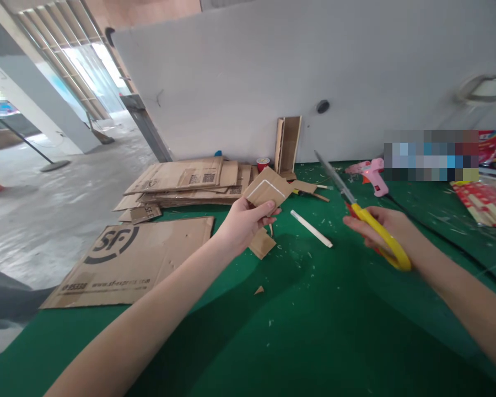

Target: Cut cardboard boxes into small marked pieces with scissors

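Note:
My left hand (252, 220) pinches a small cardboard piece (268, 188) marked with a white angled line. In my right hand (380, 229) is a pair of scissors (366, 215) with yellow handles, blades pointing up and to the left, apart from the cardboard. Whether the blades are spread I cannot tell. Under my left hand another small cardboard scrap (262, 244) lies on the green table (306, 320). A white marker-like stick (311, 228) rests between my two hands. Nearer to me is a tiny triangular offcut (259, 290).
Stacked cardboard sheets (182, 179) lie at the back left, with a large printed sheet (140, 259) before them. A cardboard channel (288, 146) stands against the white panel (231, 82). A pink glue gun (374, 175) with a black cord (446, 237) sits at the right, beside red packets (485, 204).

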The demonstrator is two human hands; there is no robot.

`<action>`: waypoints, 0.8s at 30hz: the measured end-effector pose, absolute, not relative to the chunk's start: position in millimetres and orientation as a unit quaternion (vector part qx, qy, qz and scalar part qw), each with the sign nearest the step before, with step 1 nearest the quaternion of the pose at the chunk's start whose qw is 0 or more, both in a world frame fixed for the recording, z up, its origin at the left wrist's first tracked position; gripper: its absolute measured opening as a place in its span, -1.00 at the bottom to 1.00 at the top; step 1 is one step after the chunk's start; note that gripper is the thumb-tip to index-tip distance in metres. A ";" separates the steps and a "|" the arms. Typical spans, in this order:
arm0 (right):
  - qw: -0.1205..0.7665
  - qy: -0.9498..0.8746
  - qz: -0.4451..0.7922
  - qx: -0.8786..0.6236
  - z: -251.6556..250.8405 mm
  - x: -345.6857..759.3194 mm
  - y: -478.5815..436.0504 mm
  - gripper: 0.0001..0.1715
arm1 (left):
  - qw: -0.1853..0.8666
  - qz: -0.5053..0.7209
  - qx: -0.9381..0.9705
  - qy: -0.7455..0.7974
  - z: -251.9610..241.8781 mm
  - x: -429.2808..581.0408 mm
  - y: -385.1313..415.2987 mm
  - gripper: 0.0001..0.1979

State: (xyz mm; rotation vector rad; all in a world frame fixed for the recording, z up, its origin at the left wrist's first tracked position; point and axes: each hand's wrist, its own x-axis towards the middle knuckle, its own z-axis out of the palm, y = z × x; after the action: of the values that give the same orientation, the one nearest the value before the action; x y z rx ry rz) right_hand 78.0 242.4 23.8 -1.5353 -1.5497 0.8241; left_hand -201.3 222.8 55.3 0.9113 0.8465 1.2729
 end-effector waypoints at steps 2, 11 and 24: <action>0.354 -0.652 0.419 -0.523 29.2 69.7 232.3 -0.47 | 0.627 0.572 0.382 0.365 54.9 -200.0 221.9 -0.73; 0.225 -0.779 0.353 -0.467 47.1 60.1 203.1 -0.52 | 0.636 0.613 0.352 0.310 53.9 -197.2 219.0 -0.80; 0.115 -0.812 0.276 -0.501 42.3 55.1 207.4 -0.58 | 0.635 0.554 0.414 0.345 42.7 -188.0 212.1 -0.78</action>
State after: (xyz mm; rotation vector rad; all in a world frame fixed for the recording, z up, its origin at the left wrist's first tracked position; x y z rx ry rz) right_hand 55.1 207.4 42.3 -1.4675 -2.3804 0.8089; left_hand -188.0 212.1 42.7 0.9454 0.7891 1.2669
